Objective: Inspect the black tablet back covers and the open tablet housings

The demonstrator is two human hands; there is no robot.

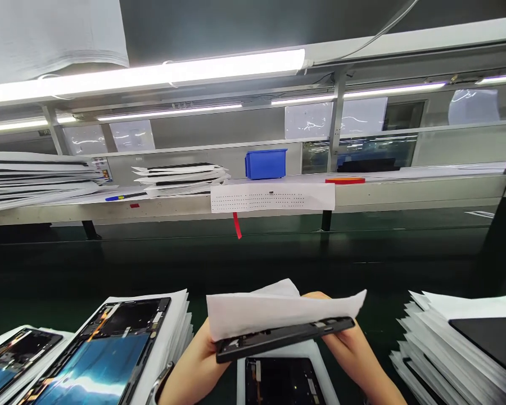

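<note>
An opened black tablet is held nearly edge-on between my two hands, tilted up toward its right end. Over its inner side lies a thin white sheet, bent and lifting at the right corner. My left hand is closed around the tablet's left end, and my right hand grips its right end from behind. The sheet and the tablet hide most of the fingers on both hands. Just below, another opened tablet lies on a white padded sheet, with its dark inside facing up.
At left stands a stack of white sheets with an opened tablet on top, beside another tablet. A stack of sheets with a dark panel rises at right. The shelf beyond bears a blue bin and paper piles.
</note>
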